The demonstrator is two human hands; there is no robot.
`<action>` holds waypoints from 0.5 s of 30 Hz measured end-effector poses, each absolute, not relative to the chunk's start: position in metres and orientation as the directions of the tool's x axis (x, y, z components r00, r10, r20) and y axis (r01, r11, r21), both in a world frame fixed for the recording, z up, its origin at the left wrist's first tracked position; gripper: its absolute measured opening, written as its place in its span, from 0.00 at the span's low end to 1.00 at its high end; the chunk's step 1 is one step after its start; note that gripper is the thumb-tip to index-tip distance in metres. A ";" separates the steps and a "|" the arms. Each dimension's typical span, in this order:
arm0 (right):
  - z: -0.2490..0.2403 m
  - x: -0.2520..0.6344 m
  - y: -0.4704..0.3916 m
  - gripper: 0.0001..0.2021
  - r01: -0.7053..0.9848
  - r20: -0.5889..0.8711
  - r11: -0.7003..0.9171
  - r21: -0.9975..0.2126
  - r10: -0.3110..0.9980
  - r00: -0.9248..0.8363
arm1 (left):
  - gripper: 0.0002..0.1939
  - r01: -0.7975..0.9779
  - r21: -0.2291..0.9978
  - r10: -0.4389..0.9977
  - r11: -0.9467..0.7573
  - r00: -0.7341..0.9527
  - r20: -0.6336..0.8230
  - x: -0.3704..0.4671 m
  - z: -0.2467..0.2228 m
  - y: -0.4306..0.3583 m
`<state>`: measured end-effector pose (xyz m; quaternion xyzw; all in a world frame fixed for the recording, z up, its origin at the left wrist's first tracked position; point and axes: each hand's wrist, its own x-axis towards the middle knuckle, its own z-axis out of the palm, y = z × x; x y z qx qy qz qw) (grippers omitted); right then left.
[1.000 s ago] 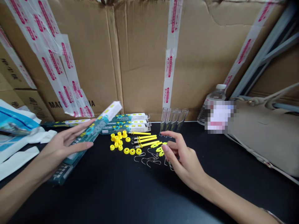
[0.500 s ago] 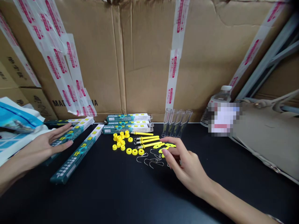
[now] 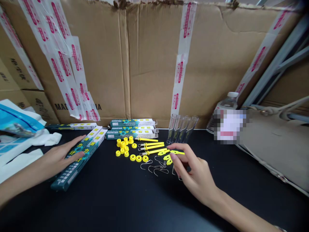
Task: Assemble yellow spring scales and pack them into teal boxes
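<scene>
My left hand (image 3: 64,153) lies around a long narrow printed box (image 3: 90,135), thumb on top. This box sits side by side with a second long box (image 3: 79,158). My right hand (image 3: 193,166) hovers over the black table, thumb and index finger apart with nothing visible between them. Near its fingertips are flat yellow plastic tabs (image 3: 167,158). Metal wire hooks (image 3: 158,167) lie to its left, one partly hidden under the hand. Several yellow rods with springs (image 3: 154,146) and yellow caps and rings (image 3: 126,140) lie further left. Clear tubes (image 3: 182,129) stand behind the hand.
Three more printed boxes (image 3: 131,129) are stacked against a large cardboard carton (image 3: 149,64). Another box (image 3: 72,126) lies back left beside blue-and-white plastic bags (image 3: 21,119). A water bottle (image 3: 227,103) and a beige bag (image 3: 277,138) are on the right.
My left hand has slid its long box to the right, up against the second box. My right hand stays almost in place, shifting slightly to the right.
</scene>
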<state>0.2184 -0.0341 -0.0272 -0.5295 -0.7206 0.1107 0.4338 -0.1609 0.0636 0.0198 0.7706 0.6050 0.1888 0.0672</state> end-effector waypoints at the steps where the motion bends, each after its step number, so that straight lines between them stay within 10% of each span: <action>1: -0.027 0.219 -0.034 0.11 0.665 0.497 0.403 -0.629 0.866 -0.055 | 0.40 0.919 0.300 0.959 -0.257 0.205 0.195 -0.160 0.018 0.064; 15: -0.019 0.251 -0.004 0.08 0.785 0.500 0.344 -0.516 0.865 -0.050 | 0.45 0.904 0.369 0.975 -0.219 0.190 0.114 -0.156 -0.002 0.064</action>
